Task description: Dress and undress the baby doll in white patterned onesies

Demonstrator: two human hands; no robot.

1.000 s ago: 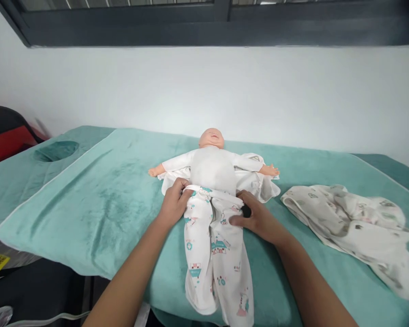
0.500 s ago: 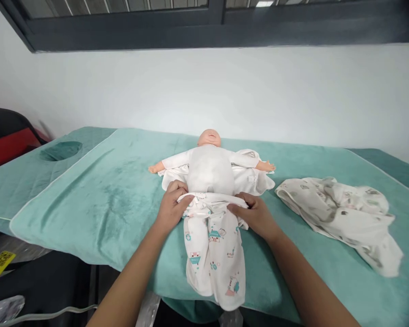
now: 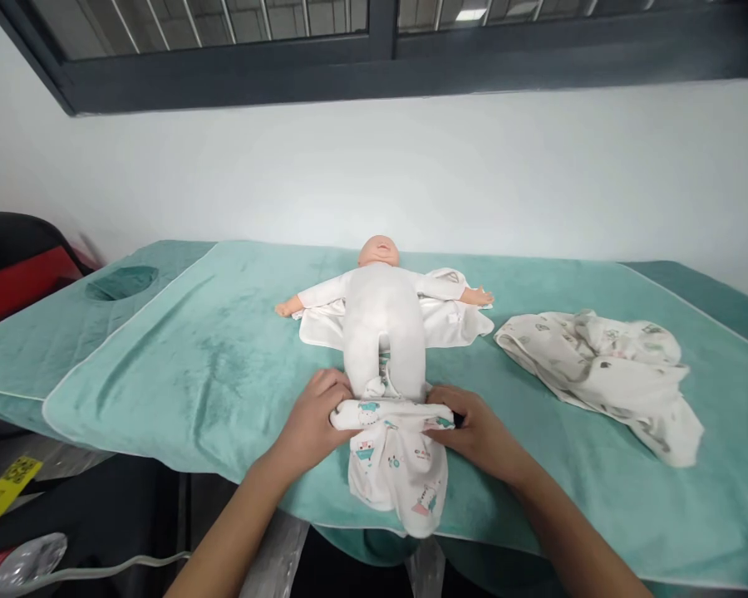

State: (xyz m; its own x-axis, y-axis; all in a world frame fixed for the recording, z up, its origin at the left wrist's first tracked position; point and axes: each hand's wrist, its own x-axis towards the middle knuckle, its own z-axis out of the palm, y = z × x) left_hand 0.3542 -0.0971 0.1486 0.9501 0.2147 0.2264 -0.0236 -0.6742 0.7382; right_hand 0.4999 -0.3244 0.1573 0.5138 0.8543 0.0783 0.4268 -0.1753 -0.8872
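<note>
White printed trousers point(image 3: 399, 477) in a bunch around the supine white-bodied doll's point(image 3: 383, 303) lower legs

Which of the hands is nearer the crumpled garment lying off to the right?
Right. The right hand grips the right edge of the pants, left of the crumpled garment and apart from it. The left hand grips their left edge, farther away.

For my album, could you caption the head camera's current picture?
Left hand and right hand grip printed pants bunched around the legs of a doll lying on green cloth.
</note>
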